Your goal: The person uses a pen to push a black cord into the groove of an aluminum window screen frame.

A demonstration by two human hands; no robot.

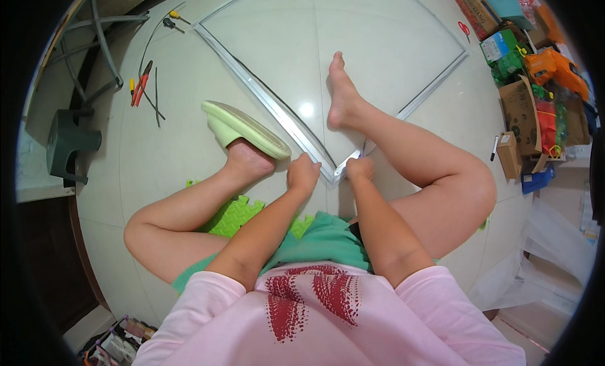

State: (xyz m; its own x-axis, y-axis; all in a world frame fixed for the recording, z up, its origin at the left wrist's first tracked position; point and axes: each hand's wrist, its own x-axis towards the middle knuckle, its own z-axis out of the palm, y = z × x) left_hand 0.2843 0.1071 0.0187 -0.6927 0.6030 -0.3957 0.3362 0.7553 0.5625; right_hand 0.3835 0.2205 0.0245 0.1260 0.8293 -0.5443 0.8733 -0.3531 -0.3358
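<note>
A large silvery metal frame [268,106] lies flat on the floor, one corner pointing toward me. My left hand [304,175] is closed around the left rail just beside that corner. On the right rail, close to the same corner, my right hand [360,169] is closed too. Between my hands the corner joint shows, with the two rails meeting at an angle. A thin dark strip [282,100] runs along the inner side of the left rail. My fingertips are partly hidden, so anything small under them cannot be made out.
At the left lie red-handled pliers [142,87], two screwdrivers [174,24] and dark strips. A green stool [70,145] stands farther left. Cardboard boxes [522,114], coloured packages and red scissors [464,31] are on the right. Green foam mat [234,216] shows under my legs.
</note>
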